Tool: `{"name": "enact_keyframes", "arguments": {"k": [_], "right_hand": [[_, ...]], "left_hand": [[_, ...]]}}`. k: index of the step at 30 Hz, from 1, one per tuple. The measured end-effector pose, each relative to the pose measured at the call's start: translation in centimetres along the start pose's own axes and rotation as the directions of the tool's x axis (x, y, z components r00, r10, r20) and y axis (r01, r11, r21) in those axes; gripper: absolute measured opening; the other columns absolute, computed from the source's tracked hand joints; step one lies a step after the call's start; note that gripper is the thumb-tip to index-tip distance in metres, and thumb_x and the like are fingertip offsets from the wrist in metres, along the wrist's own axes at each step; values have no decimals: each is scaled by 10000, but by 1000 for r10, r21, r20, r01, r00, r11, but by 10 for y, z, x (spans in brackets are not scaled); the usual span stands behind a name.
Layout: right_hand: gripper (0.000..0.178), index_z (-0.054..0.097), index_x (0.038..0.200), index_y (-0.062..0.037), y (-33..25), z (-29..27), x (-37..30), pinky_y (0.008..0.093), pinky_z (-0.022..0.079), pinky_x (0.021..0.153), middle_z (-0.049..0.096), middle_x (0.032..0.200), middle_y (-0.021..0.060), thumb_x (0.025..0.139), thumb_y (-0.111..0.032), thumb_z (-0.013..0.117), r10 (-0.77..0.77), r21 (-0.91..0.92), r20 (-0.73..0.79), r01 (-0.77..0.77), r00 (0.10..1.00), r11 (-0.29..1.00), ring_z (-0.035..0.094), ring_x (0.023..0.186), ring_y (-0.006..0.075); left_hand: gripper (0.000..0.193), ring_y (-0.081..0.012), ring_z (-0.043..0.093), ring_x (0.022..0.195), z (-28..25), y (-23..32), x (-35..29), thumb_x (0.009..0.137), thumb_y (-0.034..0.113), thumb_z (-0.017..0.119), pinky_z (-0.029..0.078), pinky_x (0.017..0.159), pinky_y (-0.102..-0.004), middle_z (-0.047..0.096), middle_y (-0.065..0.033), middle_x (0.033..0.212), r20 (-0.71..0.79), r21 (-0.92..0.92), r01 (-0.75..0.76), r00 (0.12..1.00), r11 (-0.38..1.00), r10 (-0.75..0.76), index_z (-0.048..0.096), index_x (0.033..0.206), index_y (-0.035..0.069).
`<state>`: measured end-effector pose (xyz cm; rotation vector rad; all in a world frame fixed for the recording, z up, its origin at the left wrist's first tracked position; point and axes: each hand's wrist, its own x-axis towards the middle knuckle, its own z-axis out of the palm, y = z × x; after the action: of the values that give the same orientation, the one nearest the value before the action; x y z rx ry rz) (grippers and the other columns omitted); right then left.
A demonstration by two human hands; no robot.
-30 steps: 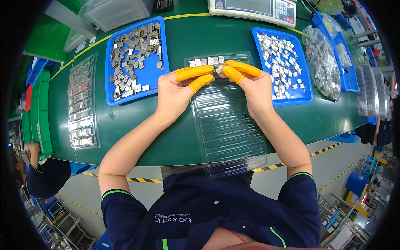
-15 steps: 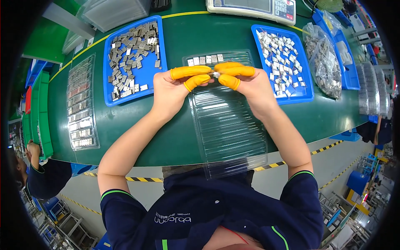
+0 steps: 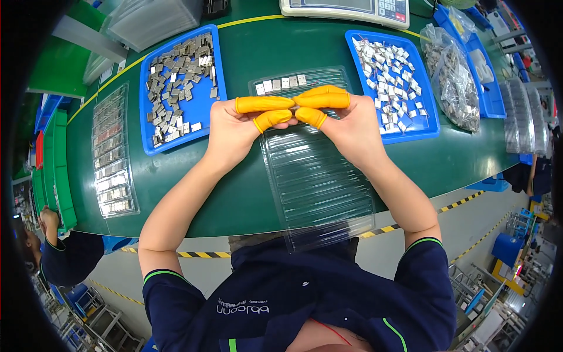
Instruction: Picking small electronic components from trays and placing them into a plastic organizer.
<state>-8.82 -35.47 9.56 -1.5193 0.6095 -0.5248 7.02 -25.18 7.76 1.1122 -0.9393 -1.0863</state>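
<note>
Both my hands are up together over the far end of a clear ribbed tray, fingertips meeting. My left hand is pinched closed, and so is my right hand, with a small part caught between the yellow finger covers. My fingers hide nearly all of it, so I can't tell you how its pieces sit.

Progress-wise, I'd call this tray barely begun: one short row of white-faced pieces up in the far groove, while the visible grooves nearer me are bare. Its near end pokes past the edge of the green surface. Off to the left, another clear tray has row after row in it, so that one looks pretty much done. Loads left otherwise: loose metal pieces in the left blue tray, white ones in the right blue tray.
</note>
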Motion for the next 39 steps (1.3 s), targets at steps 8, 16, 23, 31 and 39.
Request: {"name": "enact_keyframes", "arguments": {"k": [8,16,23,31,39], "right_hand": [[152,676,823,-29,10,-36,30,346,463,719,626,813,100,673,-56,675,-525,-800,-67,269,848,537,574,776,260],[110,677,726,-51,26,-26,38,323,419,788,615,782,55,620,-76,664,-645,-930,162,334,747,153,541,823,202],[164,690,803,-74,30,-28,37,350,421,794,624,787,81,640,-92,675,-565,-895,141,349,813,279,544,837,233],[270,617,953,6,6,-97,21,399,461,779,608,924,183,694,-55,656,-208,-925,-344,-293,916,242,578,896,325],[171,635,852,6,6,-93,30,399,488,697,634,819,175,706,-83,639,-119,-866,-428,-369,896,337,615,760,323]], "left_hand": [[232,-219,538,1073,14,-15,-1,814,0,580,442,891,-319,581,-90,1115,-182,421,-57,972,905,146,598,1046,-4],[321,-310,417,1193,20,-16,-5,703,-23,636,358,978,-396,545,-101,1156,161,852,-336,898,402,409,628,1010,67],[305,-322,377,1188,-5,24,15,687,36,647,281,997,-447,521,-116,1174,139,954,-271,779,127,612,639,985,101],[241,-240,518,942,-73,38,-7,703,224,694,283,853,-379,627,-97,899,-274,962,265,939,68,207,676,903,90],[283,-246,529,892,-73,19,0,679,242,715,307,823,-391,627,-121,849,-227,973,231,929,19,291,673,895,64]]}}
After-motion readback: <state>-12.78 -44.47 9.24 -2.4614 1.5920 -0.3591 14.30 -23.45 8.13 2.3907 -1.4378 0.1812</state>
